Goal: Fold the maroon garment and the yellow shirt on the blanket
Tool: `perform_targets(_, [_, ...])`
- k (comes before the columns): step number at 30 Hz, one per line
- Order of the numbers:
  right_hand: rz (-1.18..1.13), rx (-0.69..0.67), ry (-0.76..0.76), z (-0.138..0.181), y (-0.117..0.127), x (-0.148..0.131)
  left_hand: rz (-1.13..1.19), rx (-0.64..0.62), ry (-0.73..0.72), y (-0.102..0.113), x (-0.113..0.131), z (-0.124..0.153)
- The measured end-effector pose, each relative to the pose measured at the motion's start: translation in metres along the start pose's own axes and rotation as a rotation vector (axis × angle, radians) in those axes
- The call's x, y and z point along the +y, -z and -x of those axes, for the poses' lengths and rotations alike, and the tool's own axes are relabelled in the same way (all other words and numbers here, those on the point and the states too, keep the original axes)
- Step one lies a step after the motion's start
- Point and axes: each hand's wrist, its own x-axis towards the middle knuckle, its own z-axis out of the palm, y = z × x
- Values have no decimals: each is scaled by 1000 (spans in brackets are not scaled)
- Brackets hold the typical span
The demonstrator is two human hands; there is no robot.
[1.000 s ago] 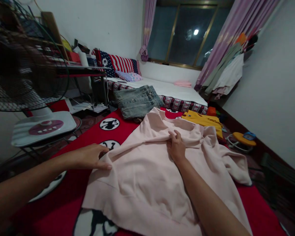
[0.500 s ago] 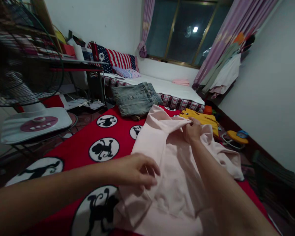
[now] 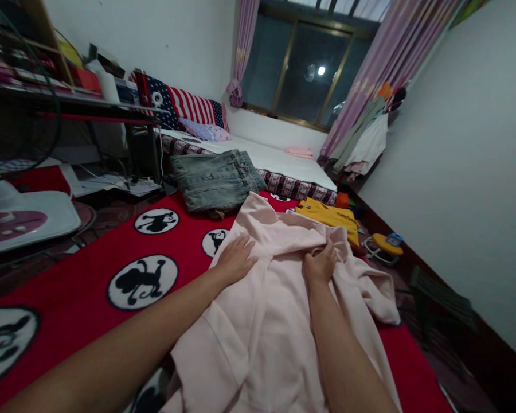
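A pale pink sweatshirt lies spread on a red blanket printed with black-and-white cartoon circles. My left hand rests flat on the folded left edge of the sweatshirt, fingers stretched out. My right hand pinches a bunch of the pink fabric near the collar, fingers closed on it. One sleeve trails off to the right.
Folded denim lies beyond the sweatshirt, a yellow garment to its right. A mattress with pillows runs under the window. A fan base and a cluttered desk stand at the left. Clothes hang by the right wall.
My left hand moved forward and now lies flat on the folded-over left side. My right hand came down with the collar fabric, which now lies lower on the blanket.
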Motion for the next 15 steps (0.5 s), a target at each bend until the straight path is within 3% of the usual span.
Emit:
perform_targets(2, [-138, -30, 8, -5, 0, 7, -75, -47, -5, -6, -3, 4])
perform_targets(7, [-340, 470, 16, -24, 22, 18, -117, -64, 7, -6, 2, 7])
perform_targets(10, [-445, 590, -22, -34, 39, 7, -127, -49, 18, -6, 5, 7])
perform_targets(12, [-541, 553, -11, -36, 41, -12, -130, -44, 17, -8, 6, 8])
perform_targets(15, [-630, 233, 89, -34, 23, -53, -112, -32, 23, -9, 7, 9])
